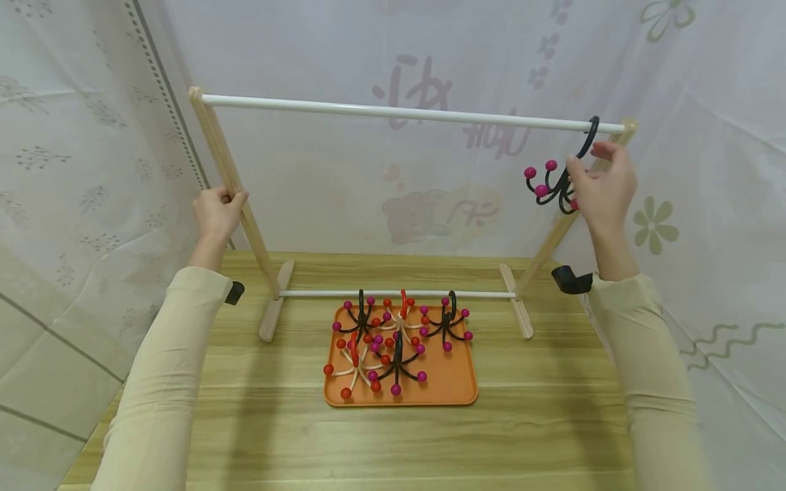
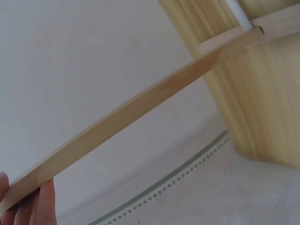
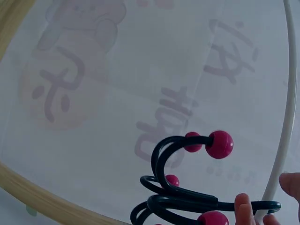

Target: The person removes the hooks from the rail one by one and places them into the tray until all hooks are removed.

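Note:
My left hand (image 1: 217,213) grips the left wooden post (image 1: 253,235) of a rack; fingers (image 2: 46,204) wrap its lower side in the left wrist view. At the rack's right end, my right hand (image 1: 604,187) holds a black multi-armed hook hanger (image 1: 561,183) with pink ball tips by its stem. The hanger's hook (image 3: 269,205) loops over the white top rail (image 1: 393,112), close to the right post. Part of the hanger is hidden behind the hand.
An orange tray (image 1: 448,389) on the wooden table (image 1: 393,443) holds several similar hangers, black with pink balls and cream with red balls (image 1: 358,368). A white lower bar (image 1: 307,294) joins the rack's feet (image 1: 517,303). A patterned curtain (image 1: 344,170) hangs behind.

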A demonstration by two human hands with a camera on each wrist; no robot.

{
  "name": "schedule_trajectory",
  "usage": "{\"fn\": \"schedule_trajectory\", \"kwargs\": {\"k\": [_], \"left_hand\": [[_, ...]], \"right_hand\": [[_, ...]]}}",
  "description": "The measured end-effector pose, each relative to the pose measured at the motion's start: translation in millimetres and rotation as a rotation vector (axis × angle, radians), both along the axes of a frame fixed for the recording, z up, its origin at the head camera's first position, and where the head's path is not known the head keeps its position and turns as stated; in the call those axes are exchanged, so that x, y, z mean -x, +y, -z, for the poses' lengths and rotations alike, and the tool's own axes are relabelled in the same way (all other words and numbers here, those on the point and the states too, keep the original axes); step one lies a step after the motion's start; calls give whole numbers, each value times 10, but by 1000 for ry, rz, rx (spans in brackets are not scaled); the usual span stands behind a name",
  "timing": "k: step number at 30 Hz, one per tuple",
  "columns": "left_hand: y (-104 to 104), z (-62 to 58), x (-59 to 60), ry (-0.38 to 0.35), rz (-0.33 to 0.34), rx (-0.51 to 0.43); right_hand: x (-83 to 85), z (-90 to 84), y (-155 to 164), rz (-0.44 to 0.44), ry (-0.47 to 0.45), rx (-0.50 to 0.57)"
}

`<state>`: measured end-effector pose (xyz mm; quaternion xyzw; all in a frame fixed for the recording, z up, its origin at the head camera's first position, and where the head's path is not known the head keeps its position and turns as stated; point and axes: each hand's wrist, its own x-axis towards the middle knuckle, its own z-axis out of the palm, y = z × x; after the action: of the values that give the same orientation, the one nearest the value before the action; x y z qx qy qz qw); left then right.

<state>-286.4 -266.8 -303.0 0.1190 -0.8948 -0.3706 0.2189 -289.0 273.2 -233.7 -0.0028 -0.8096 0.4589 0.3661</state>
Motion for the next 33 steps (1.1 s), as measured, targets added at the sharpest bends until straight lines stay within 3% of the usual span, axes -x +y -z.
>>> {"fn": "schedule_trajectory", "kwargs": {"k": [5,16,21,27,33], "left_hand": [[3,1,0,0,-2,2],[5,3,-8,3,-10,-3],[2,-2,-4,3,-5,-2],[-1,-9,0,-11,0,-7],[-6,-3,0,-15,-4,-9]], "right_hand": [[77,-101,29,12,-85,-7],[168,-176,12,33,-79,-14],[164,-143,13,-12,-22,6],[151,-79,-17,-80,133,24],[120,-141,-52,-121,211,55]]}}
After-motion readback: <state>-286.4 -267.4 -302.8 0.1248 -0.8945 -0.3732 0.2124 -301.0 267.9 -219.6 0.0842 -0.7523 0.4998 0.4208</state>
